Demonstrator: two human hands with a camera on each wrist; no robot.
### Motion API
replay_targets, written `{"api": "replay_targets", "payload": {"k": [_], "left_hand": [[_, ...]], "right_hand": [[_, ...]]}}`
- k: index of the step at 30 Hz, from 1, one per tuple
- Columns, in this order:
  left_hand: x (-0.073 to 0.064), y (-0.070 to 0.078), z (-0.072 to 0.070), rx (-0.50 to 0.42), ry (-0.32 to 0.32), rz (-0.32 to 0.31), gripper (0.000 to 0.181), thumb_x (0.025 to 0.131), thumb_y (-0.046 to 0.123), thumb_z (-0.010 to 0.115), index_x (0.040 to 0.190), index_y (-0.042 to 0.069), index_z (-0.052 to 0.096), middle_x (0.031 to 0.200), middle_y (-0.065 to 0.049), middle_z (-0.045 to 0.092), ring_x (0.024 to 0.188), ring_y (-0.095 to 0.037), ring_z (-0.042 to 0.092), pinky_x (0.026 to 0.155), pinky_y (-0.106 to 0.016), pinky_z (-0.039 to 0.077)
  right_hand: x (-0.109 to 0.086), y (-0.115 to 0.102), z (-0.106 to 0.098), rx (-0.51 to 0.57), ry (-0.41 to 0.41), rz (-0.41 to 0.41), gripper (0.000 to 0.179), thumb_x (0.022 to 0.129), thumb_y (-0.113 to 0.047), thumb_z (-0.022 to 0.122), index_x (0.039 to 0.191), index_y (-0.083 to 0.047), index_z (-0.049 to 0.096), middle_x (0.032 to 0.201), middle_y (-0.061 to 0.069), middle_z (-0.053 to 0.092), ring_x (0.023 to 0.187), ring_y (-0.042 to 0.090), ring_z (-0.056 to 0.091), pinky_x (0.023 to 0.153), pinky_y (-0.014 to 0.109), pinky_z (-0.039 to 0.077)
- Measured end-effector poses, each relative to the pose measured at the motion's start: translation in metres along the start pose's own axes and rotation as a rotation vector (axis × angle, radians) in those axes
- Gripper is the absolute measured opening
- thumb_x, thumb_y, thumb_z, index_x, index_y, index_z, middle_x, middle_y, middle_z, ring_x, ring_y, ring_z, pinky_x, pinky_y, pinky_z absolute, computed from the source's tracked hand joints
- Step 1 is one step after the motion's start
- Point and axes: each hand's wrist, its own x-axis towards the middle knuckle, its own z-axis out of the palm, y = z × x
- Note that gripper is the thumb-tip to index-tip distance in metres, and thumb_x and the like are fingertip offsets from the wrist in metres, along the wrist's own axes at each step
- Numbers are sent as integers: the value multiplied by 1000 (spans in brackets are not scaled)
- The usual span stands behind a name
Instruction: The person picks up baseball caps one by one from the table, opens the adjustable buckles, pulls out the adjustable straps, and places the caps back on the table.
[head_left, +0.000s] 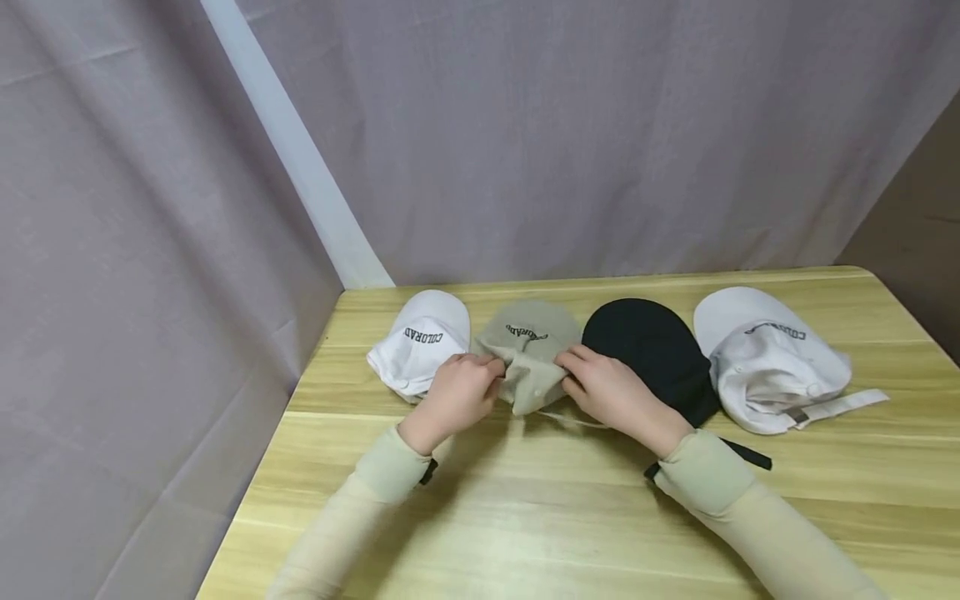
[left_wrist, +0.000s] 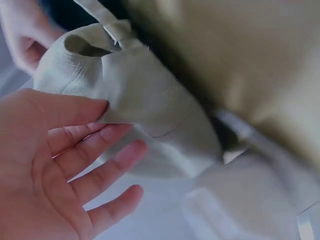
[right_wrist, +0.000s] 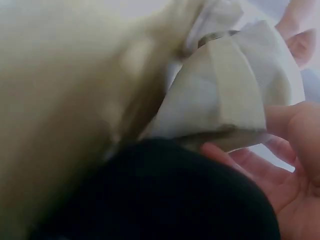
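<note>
A beige cap [head_left: 532, 382] with dark lettering lies on the table between both hands, brim toward the back and crown crumpled. My left hand [head_left: 459, 393] pinches its left side; in the left wrist view, thumb and forefinger of the left hand [left_wrist: 65, 150] grip the fabric while the other fingers spread loosely. Opposite it, my right hand [head_left: 618, 392] pinches the cap's right side. The right wrist view shows the thumb of the right hand [right_wrist: 295, 150] against the cloth of the beige cap [right_wrist: 200, 100]. A thin strap [head_left: 572, 422] trails from its rear.
Left of the beige cap sits a white cap [head_left: 420, 346] with lettering. A black cap [head_left: 637, 337] lies close by on the right, partly behind the right hand, and another white cap [head_left: 787, 367] beyond it. Grey curtain [head_left: 570, 142] hangs behind the wooden table [head_left: 525, 517].
</note>
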Motion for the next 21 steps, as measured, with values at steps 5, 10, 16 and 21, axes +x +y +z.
{"api": "replay_targets", "payload": {"k": [5,10,16,21], "left_hand": [[4,-3,-37,-135,88,-33,3,94,12,65,95,11,68,78,3,60,68,-12,57,63,-31,51],[8,-5,-64,-235,147,-56,6,97,16,63,95,12,67,82,3,66,67,-8,60,57,-28,49],[11,-7,-74,-277,138,-95,8,98,17,61,93,13,66,90,0,72,75,-10,68,63,-30,54],[10,-7,-77,-287,154,-126,9,99,18,61,94,14,66,85,3,69,73,-8,67,61,-29,52]], "right_hand": [[7,-2,-26,66,25,45,17,100,-14,61,116,-7,65,107,7,63,79,16,60,64,34,49],[16,-6,-45,119,78,85,17,101,-22,61,114,-12,67,99,2,64,80,15,61,66,36,48],[16,-4,-48,243,82,163,28,103,-30,58,123,-12,65,101,1,65,81,14,62,67,36,50],[-4,0,-44,428,118,325,34,103,-36,56,124,-11,60,108,7,65,88,19,67,71,35,53]]}}
